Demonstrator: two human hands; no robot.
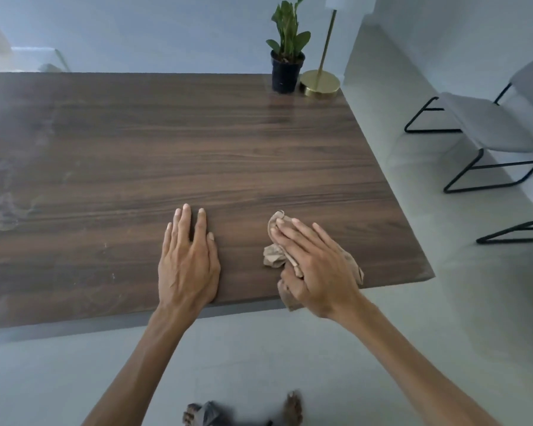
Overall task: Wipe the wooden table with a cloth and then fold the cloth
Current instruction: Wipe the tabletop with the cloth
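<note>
Right hand (316,265) flat on crumpled tan cloth (273,255), fingers (293,233) straight and pressing, thumb tucked into bunched fabric. Cloth sits near front right corner of wooden surface (197,142) — one tail hangs over near edge. Left hand (188,262) lies flat and relaxed on bare wood, holding nothing. Risk, my guess: stroke toward edge drags cloth off; long sweep to far corner could bump potted plant (286,53) or brass lamp (320,83). No writing or labels legible.

Head view, down over table (197,142)
</note>
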